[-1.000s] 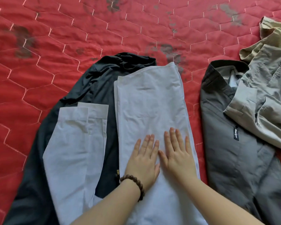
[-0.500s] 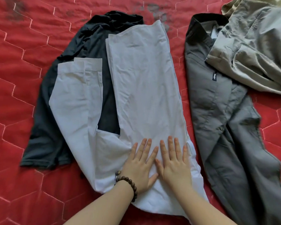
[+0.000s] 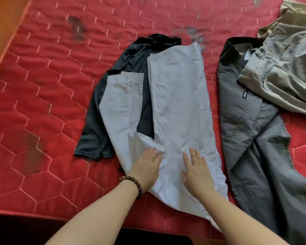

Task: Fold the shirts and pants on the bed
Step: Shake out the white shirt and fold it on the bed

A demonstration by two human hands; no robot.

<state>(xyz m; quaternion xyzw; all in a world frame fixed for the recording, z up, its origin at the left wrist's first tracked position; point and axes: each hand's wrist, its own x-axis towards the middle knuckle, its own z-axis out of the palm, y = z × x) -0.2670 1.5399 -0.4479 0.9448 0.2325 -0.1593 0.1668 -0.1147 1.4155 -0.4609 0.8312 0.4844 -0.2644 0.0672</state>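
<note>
Hands [image 3: 171, 168] now apart (shirt [image 3: 180, 103] hem cut off)

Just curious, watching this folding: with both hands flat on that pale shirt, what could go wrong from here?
1. The pale shirt lies partly on the black garment, so a fold could drag it along.
2. Its near end hangs past the bed edge and may slide off.
3. The left hand sits where cloth bunches, while the right hand lies flat; creases may get pressed in.

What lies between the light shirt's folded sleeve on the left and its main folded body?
In the head view, a strip of the black garment shows between the sleeve and the body of the light shirt, which lies on it.
</note>
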